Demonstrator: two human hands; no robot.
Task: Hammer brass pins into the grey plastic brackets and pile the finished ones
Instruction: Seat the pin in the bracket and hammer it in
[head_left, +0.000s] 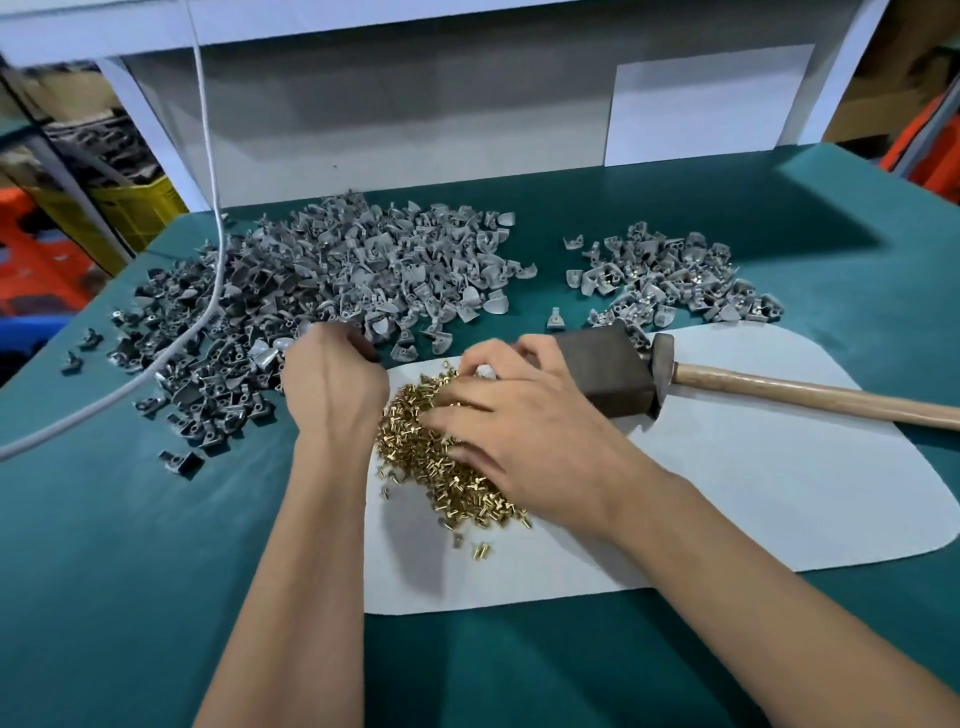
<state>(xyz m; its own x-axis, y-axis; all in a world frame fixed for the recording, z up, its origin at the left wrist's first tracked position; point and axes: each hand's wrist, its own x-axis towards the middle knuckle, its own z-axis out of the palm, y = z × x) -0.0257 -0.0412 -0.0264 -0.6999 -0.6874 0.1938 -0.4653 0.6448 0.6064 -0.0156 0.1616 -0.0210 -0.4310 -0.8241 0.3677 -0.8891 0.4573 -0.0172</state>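
Right hand (511, 415) rests on the pins (447, 467), fingertips pinching among them; left hand (332, 382) reaches into the near edge of the brackets (322, 275), its grip hidden; hammer (727, 382) lies just beside the right hand

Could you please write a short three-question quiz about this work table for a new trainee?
1. True or false: the hammer is held in the right hand.
2. Which pile of grey brackets is bigger: A) the left pile, B) the right pile?
3. On what do the brass pins lie?

Key
1. False. It lies on the white sheet, its head against the dark block; the right hand is over the pins.
2. A. The left hand reaches into its near edge.
3. On the white sheet, which lies on the green table.
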